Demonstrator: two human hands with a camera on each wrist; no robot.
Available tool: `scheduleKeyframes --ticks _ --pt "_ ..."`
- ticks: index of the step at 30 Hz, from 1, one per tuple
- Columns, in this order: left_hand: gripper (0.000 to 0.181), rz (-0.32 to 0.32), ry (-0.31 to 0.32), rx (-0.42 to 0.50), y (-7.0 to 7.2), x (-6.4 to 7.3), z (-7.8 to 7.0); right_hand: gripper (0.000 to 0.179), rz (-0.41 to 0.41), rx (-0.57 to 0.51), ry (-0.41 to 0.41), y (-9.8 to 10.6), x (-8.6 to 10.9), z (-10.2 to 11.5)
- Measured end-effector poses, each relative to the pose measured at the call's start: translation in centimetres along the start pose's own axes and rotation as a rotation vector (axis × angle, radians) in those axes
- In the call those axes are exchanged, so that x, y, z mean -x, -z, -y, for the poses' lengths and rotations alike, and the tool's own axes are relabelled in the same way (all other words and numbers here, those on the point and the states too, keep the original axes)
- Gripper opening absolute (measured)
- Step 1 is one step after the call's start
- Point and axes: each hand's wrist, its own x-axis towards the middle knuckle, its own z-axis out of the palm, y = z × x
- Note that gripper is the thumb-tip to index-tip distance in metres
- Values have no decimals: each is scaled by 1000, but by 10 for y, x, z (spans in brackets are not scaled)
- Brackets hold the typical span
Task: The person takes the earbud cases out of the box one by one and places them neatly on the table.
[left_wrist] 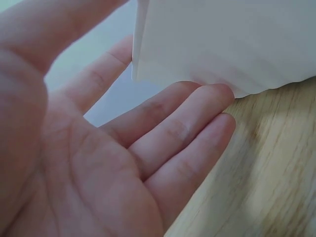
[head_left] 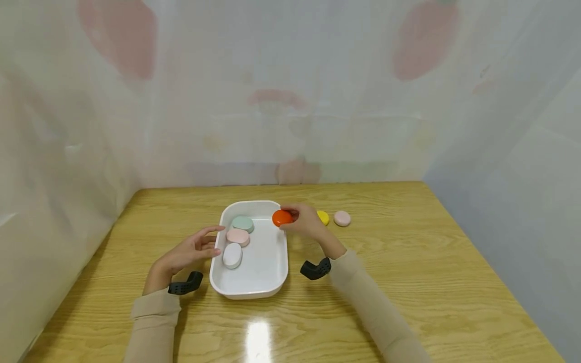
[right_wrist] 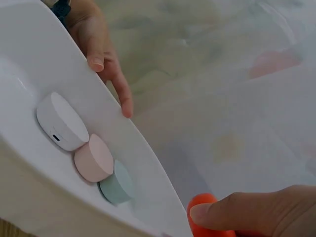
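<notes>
My right hand (head_left: 309, 222) pinches a smooth, rounded orange object (head_left: 280, 218) between thumb and fingers, over the right rim of a white tray (head_left: 265, 264). Along the tray's left side lie three small oval cases: a mint green one (head_left: 243, 224), a pale pink one (head_left: 238, 237) and a white one (head_left: 232, 255). In the right wrist view, a small dark slot shows on the end of the white case (right_wrist: 61, 123). Loosely spread, the fingers of my left hand (head_left: 192, 252) touch the tray's left wall, as the left wrist view also shows.
Right of the tray, on the wooden table (head_left: 408, 282), lie a yellow rounded object (head_left: 323, 217), partly behind my right hand, and a light pink one (head_left: 342, 218). Pale printed sheeting (head_left: 290, 136) walls in the table at the back and both sides.
</notes>
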Motion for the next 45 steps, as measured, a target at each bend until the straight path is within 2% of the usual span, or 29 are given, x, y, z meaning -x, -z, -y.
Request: scheduleKeyframes --ticks 4,7,14,20,30,45 --pt "68 4 -6 5 0 0 1 52 -21 5 22 9 12 -11" --pt "68 8 -17 7 0 1 2 51 -11 22 -5 11 18 -20" --pt "69 14 -22 14 0 1 0 52 31 65 -102 7 24 -43" --pt "68 16 -19 15 0 2 0 50 62 112 -84 -1 26 -57" --pt "68 21 -30 28 -1 2 1 51 35 76 -137 -6 28 -62" --pt "67 20 -23 42 0 -1 1 52 12 95 -128 -7 28 -61"
